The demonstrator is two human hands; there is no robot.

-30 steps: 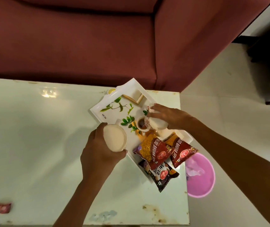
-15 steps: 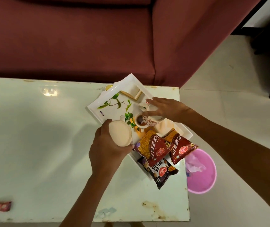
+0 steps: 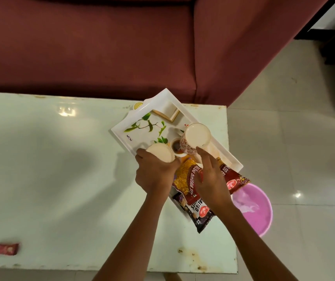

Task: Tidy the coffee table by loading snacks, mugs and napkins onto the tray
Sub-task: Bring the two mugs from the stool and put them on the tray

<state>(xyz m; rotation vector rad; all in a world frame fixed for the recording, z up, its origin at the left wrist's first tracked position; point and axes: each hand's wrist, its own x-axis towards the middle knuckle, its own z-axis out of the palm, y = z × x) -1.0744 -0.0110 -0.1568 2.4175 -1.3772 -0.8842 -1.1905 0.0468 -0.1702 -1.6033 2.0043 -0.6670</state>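
A plain mug is clasped round its side by the left grip, whose fingers are curled about it. It is held at the near edge of the tray, whether resting on it or just above cannot be told. The patterned mug is met at its near side by the outstretched fingers of the right grip; whether it is grasped or merely touched cannot be told. It appears tilted over the tray's right side, just beside a small cup of dark drink. Both mugs are judged stiff, glazed, fairly heavy and breakable, so they are best taken round the body or by the handle and set down softly, clear of the small cup. The snack packets lying over the tray's near end are judged light, crinkly and slippery, best pinched at a sealed edge. A red sachet lies well apart on the worktop.
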